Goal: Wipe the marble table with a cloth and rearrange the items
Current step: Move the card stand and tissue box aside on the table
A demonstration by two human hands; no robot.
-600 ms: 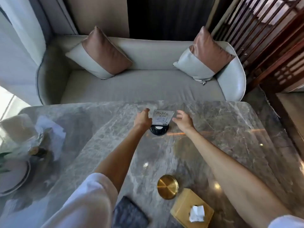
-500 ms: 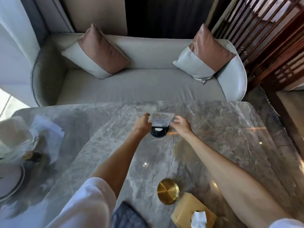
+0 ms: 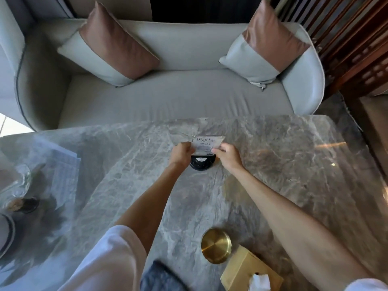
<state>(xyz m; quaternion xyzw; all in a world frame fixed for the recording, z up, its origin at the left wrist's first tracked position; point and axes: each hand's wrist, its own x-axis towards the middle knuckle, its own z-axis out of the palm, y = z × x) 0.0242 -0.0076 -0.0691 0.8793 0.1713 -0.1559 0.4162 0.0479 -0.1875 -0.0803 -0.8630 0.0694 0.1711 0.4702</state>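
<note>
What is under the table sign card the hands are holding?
A round black base on the marble table sits directly below the card. Its rear and the joint with the card are covered by the left hand and right hand.

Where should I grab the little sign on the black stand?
Probably best to pinch the sign by its two side edges, one hand from each side, low near the round black base. The panel is thin and stands up, so its flat face gives nothing to grip. The left hand and right hand hold it that way.
</note>
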